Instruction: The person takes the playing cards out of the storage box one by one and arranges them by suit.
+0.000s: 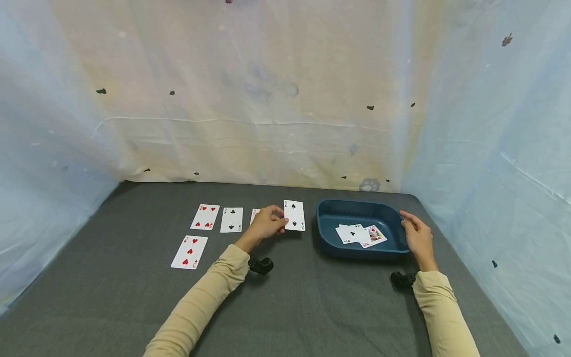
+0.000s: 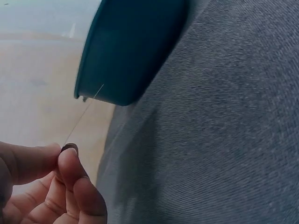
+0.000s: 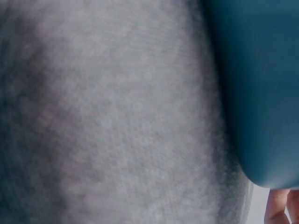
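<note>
My left hand (image 1: 266, 224) pinches a two of spades playing card (image 1: 294, 216) between thumb and fingers, raised over the table. In the left wrist view the card (image 2: 84, 113) shows edge-on as a thin line, with the left hand (image 2: 56, 186) at its lower end. A blue plastic bin (image 1: 327, 243) stands to the right of the card. White cards lie inside it, a club card (image 1: 350, 234) overlapping a red face card (image 1: 375, 236). My right hand (image 1: 418, 240) holds the bin's right rim, thumb and fingers on either side.
On the grey cloth-covered table (image 1: 285, 297) lie a four of hearts (image 1: 205, 216), a two of clubs (image 1: 231, 219) and a three of hearts (image 1: 189, 252). Another card (image 1: 254, 214) is partly hidden behind the left hand. Hanging fabric (image 1: 250, 148) encloses the back and sides.
</note>
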`<state>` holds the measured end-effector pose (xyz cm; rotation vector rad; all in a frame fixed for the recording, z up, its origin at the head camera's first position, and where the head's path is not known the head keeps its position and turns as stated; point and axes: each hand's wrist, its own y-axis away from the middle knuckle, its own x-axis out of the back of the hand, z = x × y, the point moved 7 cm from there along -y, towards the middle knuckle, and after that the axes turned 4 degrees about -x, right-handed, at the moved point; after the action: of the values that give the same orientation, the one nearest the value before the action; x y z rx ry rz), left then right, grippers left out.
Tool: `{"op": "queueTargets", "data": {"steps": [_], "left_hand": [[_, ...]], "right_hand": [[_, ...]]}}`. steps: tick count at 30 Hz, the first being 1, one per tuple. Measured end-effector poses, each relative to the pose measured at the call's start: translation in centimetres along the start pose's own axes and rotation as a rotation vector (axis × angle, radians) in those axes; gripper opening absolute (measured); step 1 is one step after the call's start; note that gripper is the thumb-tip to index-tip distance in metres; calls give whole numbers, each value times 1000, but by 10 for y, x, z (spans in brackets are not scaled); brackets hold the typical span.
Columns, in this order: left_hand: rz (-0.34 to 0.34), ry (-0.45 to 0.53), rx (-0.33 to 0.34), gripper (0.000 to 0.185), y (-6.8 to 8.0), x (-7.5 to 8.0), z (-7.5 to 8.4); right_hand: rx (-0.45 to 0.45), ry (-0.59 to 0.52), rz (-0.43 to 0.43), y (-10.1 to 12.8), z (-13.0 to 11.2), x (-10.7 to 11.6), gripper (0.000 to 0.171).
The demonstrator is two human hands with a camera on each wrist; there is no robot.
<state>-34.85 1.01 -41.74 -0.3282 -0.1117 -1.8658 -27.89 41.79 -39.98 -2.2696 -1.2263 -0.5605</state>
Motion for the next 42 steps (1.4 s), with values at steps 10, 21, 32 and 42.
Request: {"op": "queueTargets", "data": {"steps": [10,21,32,42], "left_hand": [[-3,-112,-8,17,-3,-8,-6],[28,-313,-62,13,-5,-10,-2],[56,-428,-31,17,-5,-8,-6],[47,-450,-23,18,-5,-6,-6]], "right_hand": [[-9,9,4,-1,1,0,36],[-9,5,7,-2,3,0,36],[-2,0,11,-2,5,-1,36],[-12,2,10,-3,5,-1,36]]}}
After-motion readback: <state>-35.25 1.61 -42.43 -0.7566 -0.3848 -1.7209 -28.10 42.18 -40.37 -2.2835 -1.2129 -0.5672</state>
